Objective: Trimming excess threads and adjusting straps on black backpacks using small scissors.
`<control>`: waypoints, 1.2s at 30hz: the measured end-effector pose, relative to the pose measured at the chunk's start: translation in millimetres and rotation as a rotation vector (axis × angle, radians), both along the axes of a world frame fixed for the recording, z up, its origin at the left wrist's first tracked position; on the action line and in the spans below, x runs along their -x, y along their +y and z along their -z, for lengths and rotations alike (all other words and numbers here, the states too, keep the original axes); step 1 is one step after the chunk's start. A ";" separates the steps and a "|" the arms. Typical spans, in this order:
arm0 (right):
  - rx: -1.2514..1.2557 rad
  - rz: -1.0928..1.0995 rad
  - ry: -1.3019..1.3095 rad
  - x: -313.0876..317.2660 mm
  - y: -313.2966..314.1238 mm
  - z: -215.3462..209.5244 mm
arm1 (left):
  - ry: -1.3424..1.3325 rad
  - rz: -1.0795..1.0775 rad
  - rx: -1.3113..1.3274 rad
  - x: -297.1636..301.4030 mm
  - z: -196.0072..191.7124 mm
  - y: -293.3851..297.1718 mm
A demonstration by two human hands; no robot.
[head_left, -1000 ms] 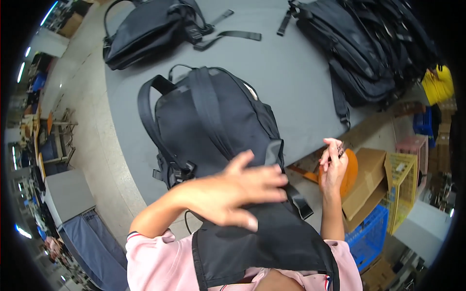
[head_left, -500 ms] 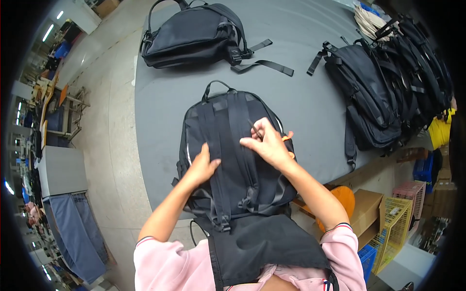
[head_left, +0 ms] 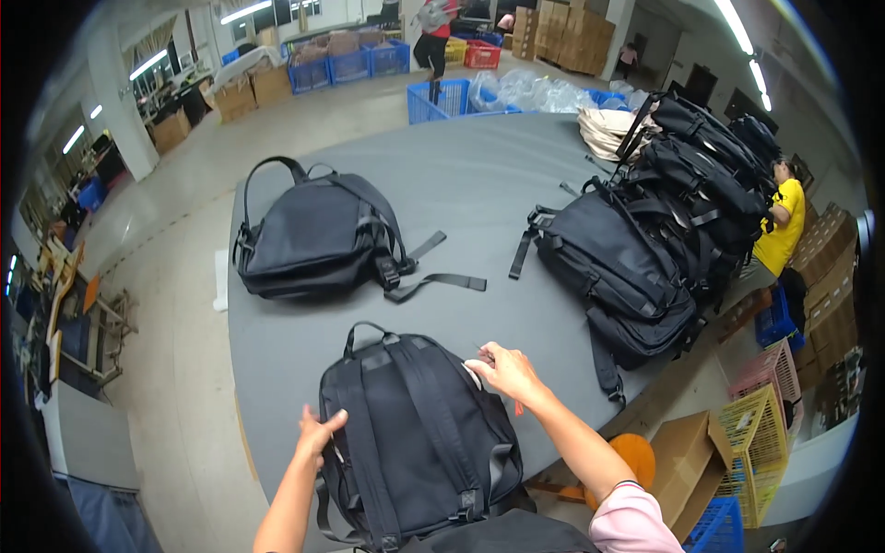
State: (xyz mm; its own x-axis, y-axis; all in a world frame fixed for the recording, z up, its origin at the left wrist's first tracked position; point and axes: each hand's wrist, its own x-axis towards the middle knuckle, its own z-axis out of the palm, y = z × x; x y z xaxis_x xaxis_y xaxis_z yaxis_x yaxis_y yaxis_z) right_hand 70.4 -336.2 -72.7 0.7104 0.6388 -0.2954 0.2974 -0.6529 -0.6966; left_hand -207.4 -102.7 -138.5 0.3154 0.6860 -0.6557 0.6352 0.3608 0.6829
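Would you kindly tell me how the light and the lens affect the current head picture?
Head view: the fisheye curves the grey table's edges and leaves black corners; head view: the ceiling tube light glares white; head view: the clear plastic bags catch bright glints; head view: the near backpack's dark fabric hides detail, and the thin item at the right hand is too small to identify.

Reaches in from the near left with the bare left forearm (head_left: 289, 505), slanting it far and slightly right. Spreads the left hand (head_left: 319, 429) loosely, pointing the thumb (head_left: 337, 420) right and the fingers far. Stretches the right forearm (head_left: 583, 444), also bare, far and left from the near right. Holds the right hand (head_left: 506, 373) farther out than the left, curling fingers toward thumb in a pinch, bending little at the wrist.
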 end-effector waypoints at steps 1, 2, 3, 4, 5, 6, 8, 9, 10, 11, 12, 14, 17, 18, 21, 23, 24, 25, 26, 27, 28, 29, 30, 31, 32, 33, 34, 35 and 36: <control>0.074 0.086 0.062 -9.8 -2.8 11.8 | -0.058 0.010 0.063 -12.7 -10.6 -7.9; 0.065 0.093 0.049 -10.4 -3.6 19.1 | -0.112 0.011 0.126 -20.7 -17.9 -11.6; -0.034 0.166 0.348 -8.7 -2.5 24.3 | -0.182 0.034 0.264 -24.9 -21.9 -8.5; -0.143 0.219 0.648 -5.5 1.0 23.2 | -0.252 0.054 0.392 -27.8 -31.4 -6.7; -0.292 0.234 0.772 -1.8 0.6 18.2 | -0.279 0.006 0.237 -28.6 -43.0 -14.0; -0.371 0.232 0.762 -4.4 0.4 13.0 | -0.290 0.016 0.223 -30.6 -60.4 -15.6; -0.675 0.127 0.570 17.2 6.6 -49.8 | -0.731 -0.038 -0.157 -22.1 -96.6 -19.0; -0.776 0.076 0.400 22.8 8.0 -73.9 | -0.839 0.002 -0.271 -18.5 -122.2 -19.6; -0.871 0.017 0.234 28.6 9.7 -95.3 | -0.941 0.035 -0.392 -13.0 -144.2 -19.1; -0.708 -0.041 -0.292 34.0 5.6 -117.1 | -1.009 -0.004 -0.526 -9.0 -155.0 -19.9; -0.719 -0.039 -0.299 42.9 3.9 -125.4 | -1.082 -0.038 -0.665 -6.8 -162.8 -20.1; -1.056 -0.104 -0.368 64.6 5.8 -135.6 | -1.128 -0.204 -0.858 7.7 -118.4 0.9; -0.813 0.006 -0.491 61.2 -4.5 -113.9 | -0.718 0.019 -0.661 7.3 -104.6 8.6; -0.813 0.039 -0.701 54.4 -13.1 -103.3 | -0.884 -0.142 -0.579 -19.1 -137.7 -36.4; -0.824 0.080 -0.201 61.6 -32.3 -133.8 | -0.782 0.023 -0.634 -0.4 -142.2 -34.9; -0.814 0.115 -0.012 82.0 -52.8 -140.3 | -0.755 0.058 -0.503 -10.1 -158.7 -45.5; -0.771 0.093 -0.022 88.6 -45.4 -144.6 | -0.742 0.015 -0.533 -5.9 -156.9 -34.5; -1.020 0.023 0.009 91.3 -46.3 -137.1 | -0.836 0.044 -0.509 -7.5 -155.2 -35.8; -1.163 0.013 -0.156 87.5 -47.4 -129.1 | -0.908 0.080 -0.466 -2.9 -157.4 -41.3; -1.011 0.013 -0.148 80.8 -54.9 -129.0 | -0.910 0.149 -0.339 -4.0 -160.9 -42.5; -0.866 0.003 -0.135 70.1 -62.0 -133.3 | -0.899 0.171 -0.325 -10.9 -153.7 -39.9; -0.692 0.028 -0.063 63.5 -69.9 -135.4 | -0.771 0.194 -0.374 -20.2 -140.3 -37.1; -0.702 0.038 -0.072 61.2 -72.9 -129.9 | -0.660 0.214 -0.440 -34.4 -132.4 -32.3; -0.714 0.046 -0.106 63.3 -81.8 -119.0 | -0.678 0.172 -0.434 -41.9 -128.5 -43.0; -0.727 0.051 -0.139 59.3 -89.6 -111.0 | -0.681 0.180 -0.437 -51.5 -130.3 -45.8; -0.725 0.045 -0.176 52.5 -97.5 -105.3 | -0.665 0.246 -0.389 -56.5 -133.7 -48.1; -0.813 0.089 -0.122 43.7 -102.0 -99.2 | -0.647 0.312 -0.342 -62.7 -137.6 -52.0; -0.880 0.125 -0.073 34.7 -107.2 -91.0 | -0.616 0.338 -0.346 -74.2 -140.0 -58.2; -0.947 0.158 -0.021 28.1 -110.4 -94.0 | -0.606 0.344 -0.350 -84.1 -144.9 -61.9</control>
